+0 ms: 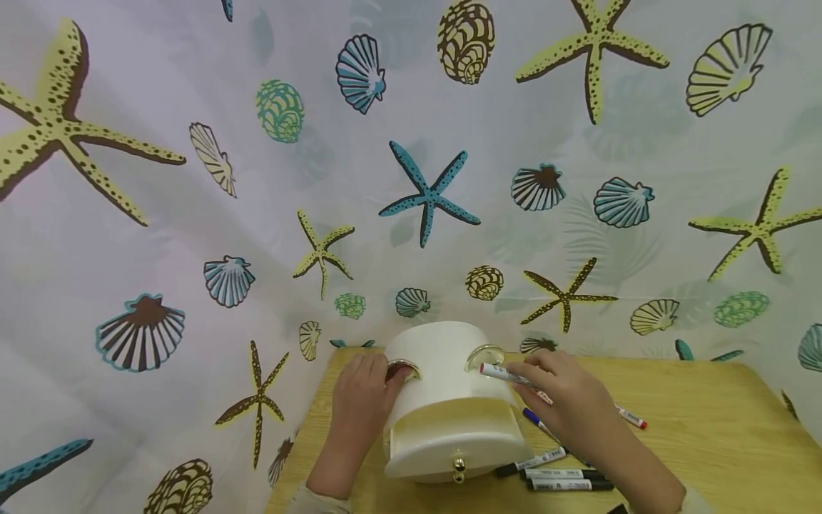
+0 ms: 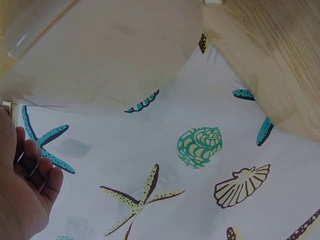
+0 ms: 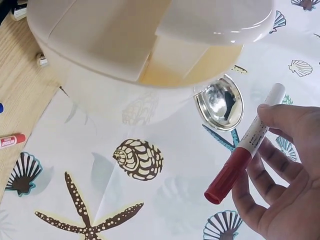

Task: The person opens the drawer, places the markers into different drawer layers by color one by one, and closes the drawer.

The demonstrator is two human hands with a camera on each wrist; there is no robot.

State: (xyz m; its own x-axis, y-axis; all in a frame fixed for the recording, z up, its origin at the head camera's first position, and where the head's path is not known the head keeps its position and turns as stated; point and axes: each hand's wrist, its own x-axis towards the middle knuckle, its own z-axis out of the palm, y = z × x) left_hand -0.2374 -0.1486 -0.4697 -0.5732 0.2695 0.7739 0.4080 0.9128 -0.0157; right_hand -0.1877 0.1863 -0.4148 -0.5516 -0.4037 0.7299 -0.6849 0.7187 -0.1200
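A glossy white rounded box (image 1: 438, 360) stands on the table, its front drawer (image 1: 457, 453) pulled out, with a gold knob (image 1: 459, 464). My left hand (image 1: 361, 400) grips the gold handle (image 1: 404, 365) on the box's left side, thumb at the loop. In the left wrist view, the curled fingers (image 2: 42, 172) are beside the box's edge. My right hand (image 1: 565, 392) pinches a white marker with a red cap (image 3: 229, 175) between thumb and fingers. Its plain white end (image 3: 276, 92) points up near the box's right gold handle (image 3: 220, 102).
Right of the box lie a blue-capped marker (image 1: 538, 422), a red-capped marker (image 1: 632, 417) and several black-capped markers (image 1: 559, 474). A white curtain (image 1: 257, 214) printed with shells and starfish hangs behind and left of the wooden table (image 1: 706, 421).
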